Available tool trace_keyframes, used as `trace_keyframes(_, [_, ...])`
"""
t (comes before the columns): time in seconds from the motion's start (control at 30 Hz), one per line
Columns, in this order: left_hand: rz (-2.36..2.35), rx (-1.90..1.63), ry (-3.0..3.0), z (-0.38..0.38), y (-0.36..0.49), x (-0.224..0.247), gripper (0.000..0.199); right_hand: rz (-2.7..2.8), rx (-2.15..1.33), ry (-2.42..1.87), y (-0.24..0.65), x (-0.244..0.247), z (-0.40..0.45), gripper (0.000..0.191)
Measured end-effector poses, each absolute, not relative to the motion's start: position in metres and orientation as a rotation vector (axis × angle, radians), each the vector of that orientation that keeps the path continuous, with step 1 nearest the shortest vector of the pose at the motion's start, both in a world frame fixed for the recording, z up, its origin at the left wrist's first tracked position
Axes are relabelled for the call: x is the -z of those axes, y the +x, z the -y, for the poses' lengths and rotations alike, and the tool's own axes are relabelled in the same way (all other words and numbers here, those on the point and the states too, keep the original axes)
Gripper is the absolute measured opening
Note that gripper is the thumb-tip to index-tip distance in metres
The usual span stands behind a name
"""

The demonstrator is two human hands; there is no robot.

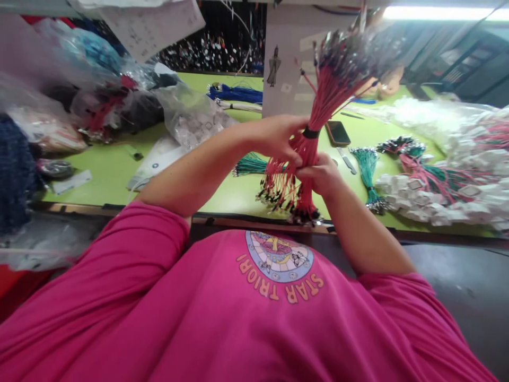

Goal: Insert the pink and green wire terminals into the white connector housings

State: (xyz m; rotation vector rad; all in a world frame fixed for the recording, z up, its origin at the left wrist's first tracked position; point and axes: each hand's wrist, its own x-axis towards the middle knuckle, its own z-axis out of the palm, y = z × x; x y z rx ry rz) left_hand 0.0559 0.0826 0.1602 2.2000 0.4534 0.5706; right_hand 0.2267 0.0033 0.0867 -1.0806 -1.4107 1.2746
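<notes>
A thick bundle of red wires (323,103) stands tilted above the green table, with a dark band round its middle and dark tips at both ends. My left hand (284,139) is closed round it from the left, near the band. Below the band, my right hand (324,175) grips the same bundle from the right. Several wires fan out below my left hand, their dark ends hanging near the table's front edge. Behind them lies a bundle of green wires (251,165), partly hidden by the red ones. The upper end of the red bundle is blurred.
A phone (338,133) and a metal blade-like tool (347,161) lie behind my right hand. Another green wire bundle (366,172) rests to the right, beside white connectors (421,199) with red and green wires. Clear plastic bags (194,114) and a blue wire bundle (238,93) are farther back.
</notes>
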Motion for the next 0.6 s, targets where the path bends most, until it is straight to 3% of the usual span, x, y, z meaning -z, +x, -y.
trace_keyframes(0.17, [-0.425,-0.346,2.019,-0.086,0.031,-0.122,0.028,1.127,-1.343,-1.032,0.236,-0.087,-0.001,0.028])
trace_keyframes(0.4, [-0.476,0.137,2.226,-0.071,0.020,-0.071,0.013,1.212,-1.270,-1.008,0.240,-0.101,0.001,0.029])
trace_keyframes(0.47, [-0.421,0.093,2.166,-0.074,0.021,-0.073,0.023,1.238,-1.243,-1.004,0.240,-0.106,0.001,0.030])
trace_keyframes(0.6, [-0.310,-0.441,1.838,-0.077,0.034,-0.100,0.056,1.311,-1.261,-0.946,0.238,-0.112,0.000,0.032])
